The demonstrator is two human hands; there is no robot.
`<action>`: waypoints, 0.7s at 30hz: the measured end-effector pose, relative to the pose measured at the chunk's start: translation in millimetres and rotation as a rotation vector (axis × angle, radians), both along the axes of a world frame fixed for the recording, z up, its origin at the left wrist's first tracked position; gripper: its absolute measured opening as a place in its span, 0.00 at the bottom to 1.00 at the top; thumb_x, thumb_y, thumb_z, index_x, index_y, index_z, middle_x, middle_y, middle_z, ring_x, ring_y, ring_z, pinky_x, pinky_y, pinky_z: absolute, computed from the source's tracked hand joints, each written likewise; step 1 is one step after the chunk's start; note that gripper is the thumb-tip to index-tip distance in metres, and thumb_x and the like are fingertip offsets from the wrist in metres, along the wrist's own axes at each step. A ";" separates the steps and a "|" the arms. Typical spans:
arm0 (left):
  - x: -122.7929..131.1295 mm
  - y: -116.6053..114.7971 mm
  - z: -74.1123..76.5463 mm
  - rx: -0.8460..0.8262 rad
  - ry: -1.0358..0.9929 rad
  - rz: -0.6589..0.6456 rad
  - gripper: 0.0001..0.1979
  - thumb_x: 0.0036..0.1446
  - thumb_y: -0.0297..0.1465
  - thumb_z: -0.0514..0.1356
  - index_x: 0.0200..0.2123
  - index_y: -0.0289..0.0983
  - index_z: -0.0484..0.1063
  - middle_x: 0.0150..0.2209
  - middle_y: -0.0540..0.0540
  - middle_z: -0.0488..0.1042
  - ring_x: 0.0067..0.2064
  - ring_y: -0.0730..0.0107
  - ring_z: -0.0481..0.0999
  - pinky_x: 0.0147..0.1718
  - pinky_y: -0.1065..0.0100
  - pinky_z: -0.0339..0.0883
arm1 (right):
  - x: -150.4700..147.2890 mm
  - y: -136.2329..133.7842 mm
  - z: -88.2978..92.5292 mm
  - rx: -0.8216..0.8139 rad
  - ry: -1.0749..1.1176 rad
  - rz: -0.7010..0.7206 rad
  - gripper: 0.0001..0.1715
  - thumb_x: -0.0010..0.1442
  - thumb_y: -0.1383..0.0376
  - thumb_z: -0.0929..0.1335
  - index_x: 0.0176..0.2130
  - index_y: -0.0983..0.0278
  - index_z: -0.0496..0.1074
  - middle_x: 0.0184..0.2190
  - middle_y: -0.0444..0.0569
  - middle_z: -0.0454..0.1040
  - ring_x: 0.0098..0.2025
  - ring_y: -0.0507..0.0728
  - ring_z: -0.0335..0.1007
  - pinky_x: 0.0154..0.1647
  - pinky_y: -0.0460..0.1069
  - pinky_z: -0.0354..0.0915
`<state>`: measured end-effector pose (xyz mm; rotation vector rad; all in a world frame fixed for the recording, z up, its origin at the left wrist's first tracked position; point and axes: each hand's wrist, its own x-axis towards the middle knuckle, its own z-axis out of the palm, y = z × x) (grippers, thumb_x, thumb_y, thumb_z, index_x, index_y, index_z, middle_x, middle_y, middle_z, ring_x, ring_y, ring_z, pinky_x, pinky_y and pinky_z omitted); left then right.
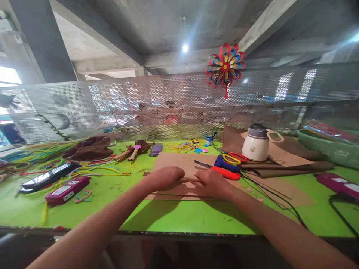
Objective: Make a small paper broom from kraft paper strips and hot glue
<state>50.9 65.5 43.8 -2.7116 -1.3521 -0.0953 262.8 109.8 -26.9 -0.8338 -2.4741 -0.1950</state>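
Both of my hands are closed around a small roll of brown paper (192,179), held level between them. My left hand (168,178) grips its left end and my right hand (211,182) its right end; the fingers partly hide it. Beneath them lies brown kraft paper (165,161) on the green table (134,216). Just beyond my right hand are scissors with yellow and red handles (231,159) and a red-and-blue-handled cutting tool (226,172), its dark blade pointing left.
A cream jug (255,144) stands on brown sheets at right, near a green basket (328,149). At left lie a phone (50,177), a purple power strip (67,190) and coloured strands. A paper flower (137,149) lies behind. A perforated screen (157,112) borders the table.
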 end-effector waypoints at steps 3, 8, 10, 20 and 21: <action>-0.8 -7.7 11.9 0.194 -0.334 0.047 0.14 0.57 0.38 0.57 0.42 0.36 0.73 0.43 0.40 0.73 0.42 0.62 0.72 0.41 0.64 0.64 | 1.3 3.1 0.6 0.024 0.060 -0.051 0.06 0.60 0.64 0.65 0.31 0.63 0.67 0.26 0.45 0.73 0.27 0.52 0.66 0.26 0.47 0.48; 23.0 -19.1 -14.2 -0.248 -1.284 0.357 0.19 0.55 0.44 0.56 0.29 0.33 0.75 0.26 0.42 0.75 0.28 0.67 0.73 0.28 0.66 0.68 | -0.6 1.3 3.5 0.091 0.176 -0.157 0.08 0.63 0.65 0.62 0.33 0.64 0.66 0.27 0.48 0.73 0.29 0.54 0.67 0.27 0.48 0.50; 37.6 -16.8 -32.0 -0.481 -1.465 0.446 0.16 0.48 0.42 0.63 0.26 0.32 0.74 0.26 0.42 0.75 0.27 0.69 0.73 0.26 0.67 0.68 | -3.3 -1.8 3.5 0.139 0.212 -0.165 0.10 0.64 0.64 0.61 0.32 0.64 0.66 0.26 0.48 0.72 0.29 0.55 0.67 0.28 0.48 0.51; 69.4 -6.5 -30.9 -0.528 -1.947 0.523 0.15 0.41 0.38 0.70 0.26 0.31 0.76 0.28 0.44 0.76 0.30 0.74 0.72 0.32 0.71 0.66 | -10.9 -9.2 1.5 0.320 0.181 -0.089 0.14 0.67 0.68 0.56 0.40 0.64 0.68 0.28 0.49 0.71 0.32 0.57 0.66 0.32 0.50 0.56; 70.9 -5.7 -30.5 -0.516 -1.974 0.539 0.15 0.39 0.38 0.70 0.25 0.32 0.75 0.27 0.45 0.75 0.29 0.74 0.72 0.31 0.71 0.65 | -12.1 -10.0 1.3 0.323 0.165 -0.084 0.14 0.67 0.69 0.56 0.42 0.65 0.68 0.29 0.50 0.71 0.33 0.57 0.66 0.32 0.50 0.57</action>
